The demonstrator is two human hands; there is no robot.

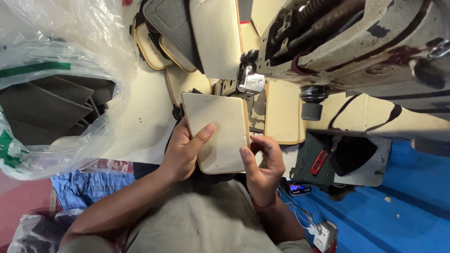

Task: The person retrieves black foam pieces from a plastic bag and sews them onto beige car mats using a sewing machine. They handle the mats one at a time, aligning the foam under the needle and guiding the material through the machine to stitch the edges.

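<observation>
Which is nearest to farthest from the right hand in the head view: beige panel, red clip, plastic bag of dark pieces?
1. Beige panel: touching the right hand, held between it and the left hand.
2. Red clip: just to the hand's right, on the dark pad.
3. Plastic bag of dark pieces: far left, beyond the left hand.

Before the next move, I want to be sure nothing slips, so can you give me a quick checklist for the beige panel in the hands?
1. Left hand grips the beige panel, thumb across its face: ok.
2. Right hand pinches the panel's right edge: ok.
3. Panel's top end sits close to the sewing machine foot: ok.
4. Panel under the needle: cannot tell.
5. Fingers away from the foot: ok.
6. Stitched beige panels lie beside the machine, apart from the hands: ok.
</observation>
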